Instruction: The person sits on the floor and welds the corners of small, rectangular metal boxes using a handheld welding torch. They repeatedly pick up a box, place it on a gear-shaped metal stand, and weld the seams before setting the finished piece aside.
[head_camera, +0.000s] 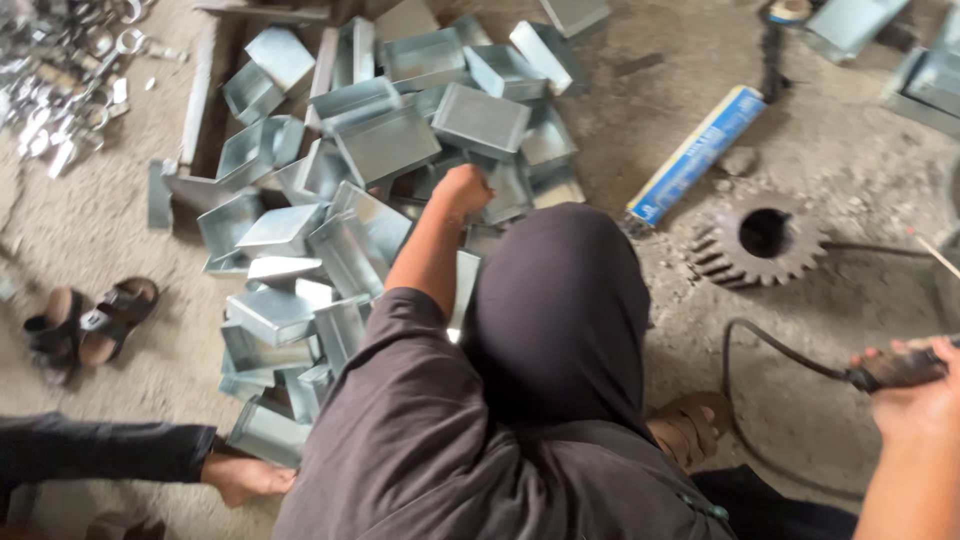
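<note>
left hand (462, 190) is stretched forward over the box pile (380, 190), near its middle. seen from the back, fingers curled down like a fist. it touches or sits just above a grey box (482, 120) and the ones below it. can't tell if it grips one, the fingertips are hidden. bare forearm runs back to a dark sleeve (400, 340).

right hand (915, 395) is at the right edge, well apart from the pile. fingers closed around a dark handle (895, 368), thumb on top. a black cable (770, 350) leaves the handle's left end and loops down over the floor (640, 110). a thin rod (935, 250) shows above the hand. can't tell if it joins the handle.

the boxes are open rectangular sheet-metal trays, shiny grey, heaped at all angles on the dirt floor, from top centre down to lower left. more boxes (860, 20) lie at top right.

a dark knee (560, 300) is raised in the middle of view, with a sandalled foot (690, 430) just right of it.

a rusty gear (757, 238) lies flat right of the pile, near the cable. a long blue packet (697, 153) lies tilted between pile and gear. a pair of sandals (90, 325) is at left, shiny metal rings (60, 80) at top left.

another person's limb (240, 478) in dark cloth enters at lower left, just beside the lowest box. hand or foot, can't tell.
</note>
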